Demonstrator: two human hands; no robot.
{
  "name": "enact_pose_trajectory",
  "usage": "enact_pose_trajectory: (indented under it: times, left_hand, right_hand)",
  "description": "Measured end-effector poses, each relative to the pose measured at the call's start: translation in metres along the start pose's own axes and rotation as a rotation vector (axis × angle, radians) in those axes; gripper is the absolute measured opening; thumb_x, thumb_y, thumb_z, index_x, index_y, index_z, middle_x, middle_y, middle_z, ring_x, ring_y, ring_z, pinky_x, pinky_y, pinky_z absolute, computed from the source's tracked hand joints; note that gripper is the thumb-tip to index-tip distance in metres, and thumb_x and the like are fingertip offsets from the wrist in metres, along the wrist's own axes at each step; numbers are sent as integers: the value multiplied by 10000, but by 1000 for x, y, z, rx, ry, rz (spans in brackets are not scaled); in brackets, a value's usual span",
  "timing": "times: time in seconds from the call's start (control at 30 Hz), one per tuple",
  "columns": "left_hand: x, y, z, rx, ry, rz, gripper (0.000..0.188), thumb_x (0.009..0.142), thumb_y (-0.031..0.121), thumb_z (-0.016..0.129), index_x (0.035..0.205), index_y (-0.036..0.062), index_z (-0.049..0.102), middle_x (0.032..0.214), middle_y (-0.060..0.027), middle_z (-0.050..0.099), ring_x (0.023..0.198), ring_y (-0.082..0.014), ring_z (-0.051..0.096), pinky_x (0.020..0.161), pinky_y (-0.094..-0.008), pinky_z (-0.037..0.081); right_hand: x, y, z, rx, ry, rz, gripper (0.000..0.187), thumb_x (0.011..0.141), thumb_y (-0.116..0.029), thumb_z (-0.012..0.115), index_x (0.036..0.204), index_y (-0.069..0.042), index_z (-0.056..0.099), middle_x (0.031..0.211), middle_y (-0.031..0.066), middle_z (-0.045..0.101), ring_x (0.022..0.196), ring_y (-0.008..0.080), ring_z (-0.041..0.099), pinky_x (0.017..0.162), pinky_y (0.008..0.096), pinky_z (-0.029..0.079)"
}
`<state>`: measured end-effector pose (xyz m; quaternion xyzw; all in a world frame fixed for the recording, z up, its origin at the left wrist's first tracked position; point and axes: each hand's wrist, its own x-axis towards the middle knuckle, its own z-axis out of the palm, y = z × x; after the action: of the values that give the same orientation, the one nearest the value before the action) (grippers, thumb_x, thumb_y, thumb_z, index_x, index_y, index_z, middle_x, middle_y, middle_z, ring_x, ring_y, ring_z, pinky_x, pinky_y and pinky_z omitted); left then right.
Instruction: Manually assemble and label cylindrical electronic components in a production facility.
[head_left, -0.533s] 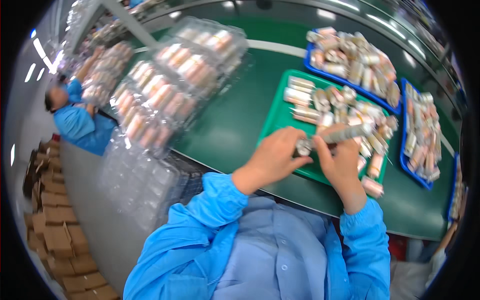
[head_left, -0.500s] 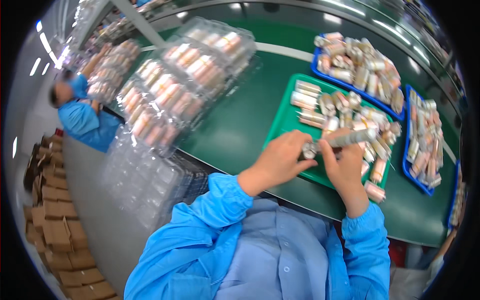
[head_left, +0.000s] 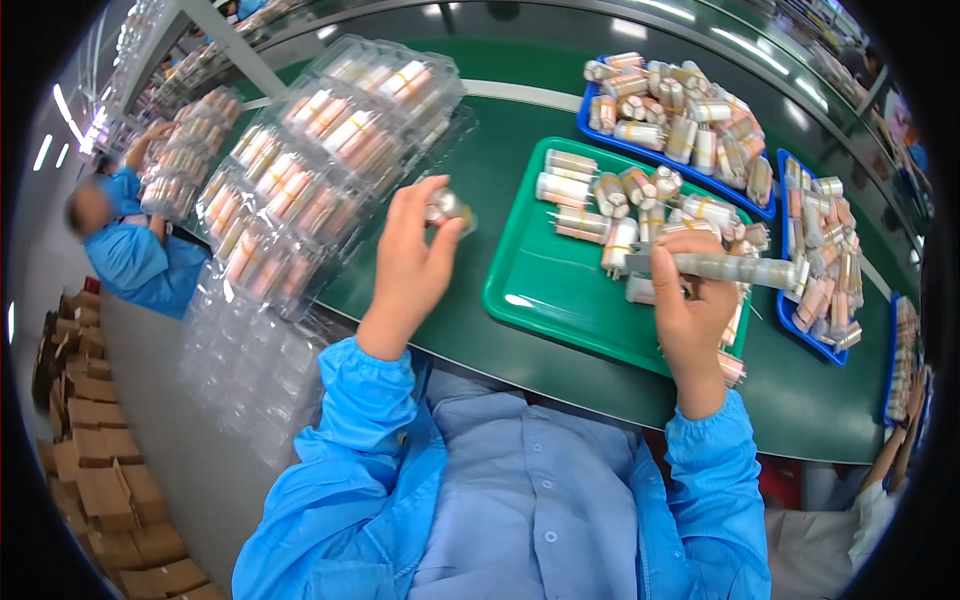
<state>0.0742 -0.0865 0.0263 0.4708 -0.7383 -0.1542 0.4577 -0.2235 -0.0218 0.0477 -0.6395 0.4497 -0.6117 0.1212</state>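
Observation:
My left hand [head_left: 408,262] is raised over the green worktop, between the stacked clear trays and the green tray. Its thumb and fingers pinch a small bundle of cylinders [head_left: 449,211], seen nearly end-on. Over the right part of the green tray [head_left: 535,285], my right hand [head_left: 695,312] is closed round a long grey tool [head_left: 745,268] with a pale, wrapped-looking handle. A flat, metallic end of it points left; its exact kind is unclear. Several pale and pink cylinder bundles [head_left: 583,222] lie in the tray, some hidden behind my right hand.
Clear plastic trays [head_left: 345,135] filled with bundles stand stacked at left, above clear trays [head_left: 245,365] with bare pockets. Blue trays [head_left: 640,150] of bundles sit behind and right. A co-worker in blue [head_left: 150,245] is at far left; cardboard boxes [head_left: 105,455] line the floor.
My left hand has moved left from beside my right hand, out of the green tray area, carrying the bundle. My right hand keeps the tool, now turned more level. The view has shifted slightly.

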Motion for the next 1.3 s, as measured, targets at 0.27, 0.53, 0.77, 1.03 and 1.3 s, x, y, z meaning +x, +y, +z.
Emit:
enact_pose_trajectory:
  times: [0.27, 0.53, 0.77, 1.03, 1.3]
  left_hand:
    - [4, 24, 29, 387, 180, 219, 432, 862, 21, 712, 1279, 25, 600, 1302, -155, 599, 1203, -352, 579, 1028, -450, 452]
    - [33, 45, 93, 346, -356, 344, 450, 796, 70, 776, 1207, 65, 594, 1136, -131, 626, 1169, -346, 575, 981, -441, 436]
    - [27, 65, 48, 41, -443, 107, 458, 823, 52, 760, 1252, 85, 603, 1109, -144, 590, 953, -318, 630, 819, -399, 525]
    - [-1, 70, 55, -82, -487, 152, 449, 796, 50, 804, 1216, 44, 644, 1083, -119, 640, 911, -227, 643, 815, -348, 526]
    - [-14, 58, 59, -210, -455, -38, 470, 750, 52, 863, 1166, 40, 645, 1057, -89, 670, 892, -207, 676, 806, -322, 558]
  right_hand:
    - [-3, -1, 3, -53, -26, -35, 130, 864, -1, 762, 917, -15, 644, 887, 95, 676, 805, 227, 654, 708, 356, 515]
    - [-1, 1, 5, -22, -52, -36, 109, 897, -3, 733, 939, -11, 633, 871, 92, 675, 759, 161, 645, 592, 290, 510]
    - [-1, 1, 4, 16, -24, 30, 109, 921, -16, 723, 966, -11, 624, 865, 87, 674, 690, 115, 649, 559, 238, 507]
    - [-4, 1, 7, 45, -33, 38, 124, 903, -36, 749, 943, -14, 634, 835, 76, 662, 648, 110, 623, 533, 245, 474]
    - [-11, -8, 14, 7, -132, 114, 134, 883, -65, 769, 900, 0, 654, 808, 73, 661, 606, 126, 624, 538, 262, 490]
